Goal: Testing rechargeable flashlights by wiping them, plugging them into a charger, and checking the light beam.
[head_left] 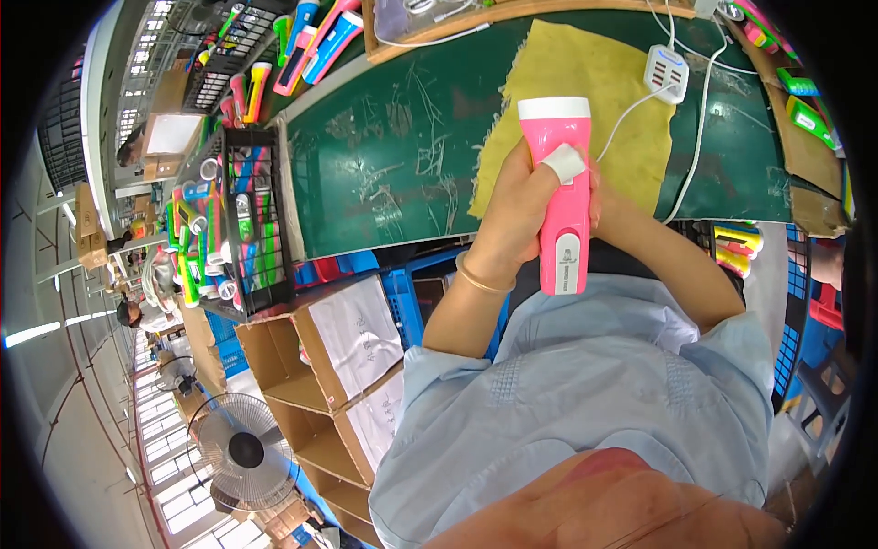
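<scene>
pale blue shirt cloth (585, 393) fills the near foreground, and just past it both forearms rise to meet on a pink flashlight (560, 188), held upright over the lap in front of the green desk (384, 174). its long axis runs straight up and down the view, white head cap toward the desk, flat pink tail toward the chest. left hand (517, 215) does most of the work, fingers curled around the left flank of the body, one fingertip in a white wrap (565, 162) pressing the front face; a thin bangle (480, 277) sits on that wrist. right hand (594, 197) is mostly hidden behind the body, only an edge showing, so whether its fingers clench cannot be told. casing looks like smooth, glossy moulded plastic, boxy with rounded corners. beyond it lies a frayed yellow cloth (622, 101) on the scuffed desk, a white charger block (666, 71) with cable, a black wire crate (242, 220) of bright flashlights left, and cardboard boxes (338, 366).
</scene>
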Demonstrator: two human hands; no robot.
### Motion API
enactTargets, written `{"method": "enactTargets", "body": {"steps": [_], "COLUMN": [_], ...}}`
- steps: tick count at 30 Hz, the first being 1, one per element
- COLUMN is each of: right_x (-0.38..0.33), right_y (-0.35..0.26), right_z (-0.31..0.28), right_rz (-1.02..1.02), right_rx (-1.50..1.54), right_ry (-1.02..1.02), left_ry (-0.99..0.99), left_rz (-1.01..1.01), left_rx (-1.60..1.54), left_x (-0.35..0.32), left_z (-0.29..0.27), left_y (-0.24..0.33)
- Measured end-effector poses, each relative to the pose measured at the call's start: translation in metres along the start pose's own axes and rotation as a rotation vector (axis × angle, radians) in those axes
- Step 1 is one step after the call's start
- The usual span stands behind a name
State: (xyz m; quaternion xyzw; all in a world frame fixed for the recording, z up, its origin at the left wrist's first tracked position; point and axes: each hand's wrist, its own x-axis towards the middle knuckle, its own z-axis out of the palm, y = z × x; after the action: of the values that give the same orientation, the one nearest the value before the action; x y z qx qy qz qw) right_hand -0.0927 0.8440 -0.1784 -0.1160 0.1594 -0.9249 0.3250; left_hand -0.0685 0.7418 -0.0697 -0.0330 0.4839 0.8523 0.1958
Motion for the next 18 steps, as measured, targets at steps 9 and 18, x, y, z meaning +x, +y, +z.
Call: {"method": "enactTargets", "body": {"steps": [9, 18], "right_x": [0.008, 0.011], "right_y": [-0.077, -0.073], "right_z": [0.033, 0.066], "right_rz": [0.039, -0.316], "right_rx": [-1.172, -1.887], "right_ry": [0.245, 0.075], "left_ry": [-0.175, 0.059], "left_rz": [-0.151, 0.029], "left_rx": [-0.481, 0.352], "left_x": [-0.019, -0.009], "left_z": [-0.034, -0.027], "left_y": [-0.018, -0.03]}}
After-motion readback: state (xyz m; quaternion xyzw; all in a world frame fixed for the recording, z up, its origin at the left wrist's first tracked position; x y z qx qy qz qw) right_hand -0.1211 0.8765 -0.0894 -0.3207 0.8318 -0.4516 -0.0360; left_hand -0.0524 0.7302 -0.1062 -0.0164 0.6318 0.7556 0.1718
